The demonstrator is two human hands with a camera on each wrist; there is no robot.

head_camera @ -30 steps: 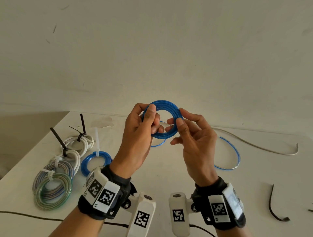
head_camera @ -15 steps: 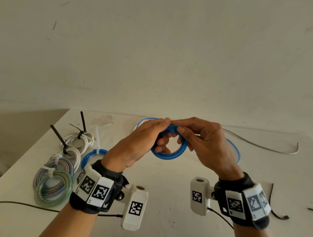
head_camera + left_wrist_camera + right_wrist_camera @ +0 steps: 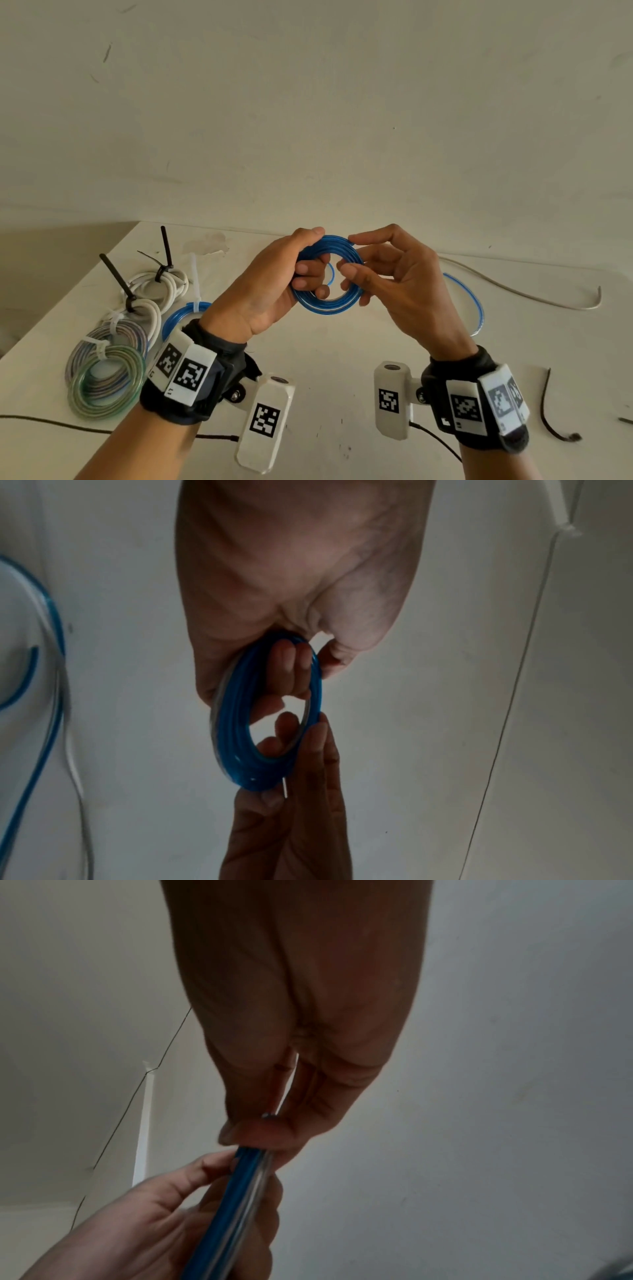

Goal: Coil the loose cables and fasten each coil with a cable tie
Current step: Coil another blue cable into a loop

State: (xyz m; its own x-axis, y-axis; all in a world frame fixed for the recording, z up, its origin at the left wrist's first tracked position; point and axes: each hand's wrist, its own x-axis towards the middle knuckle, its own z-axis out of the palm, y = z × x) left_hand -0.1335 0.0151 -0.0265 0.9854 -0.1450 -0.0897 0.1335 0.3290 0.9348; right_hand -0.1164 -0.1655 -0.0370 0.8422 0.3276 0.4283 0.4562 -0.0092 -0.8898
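Observation:
A blue cable coil is held above the white table, its ring facing me. My left hand grips its left side, thumb on top and fingers curled through the ring. My right hand pinches the top right rim between index finger and thumb; the right wrist view shows the coil edge-on under the thumb. The coil's loose blue tail curves on the table behind my right hand. A black cable tie lies at the right.
Several tied coils lie at the left: white ones with black ties, a blue one, and clear multicoloured ones. A loose pale cable runs along the back right. A thin black cord crosses the near edge.
Both hands came down from in front of the wall to just above the table. The coil tipped flat and now faces me again, with my right fingers moved to its top rim.

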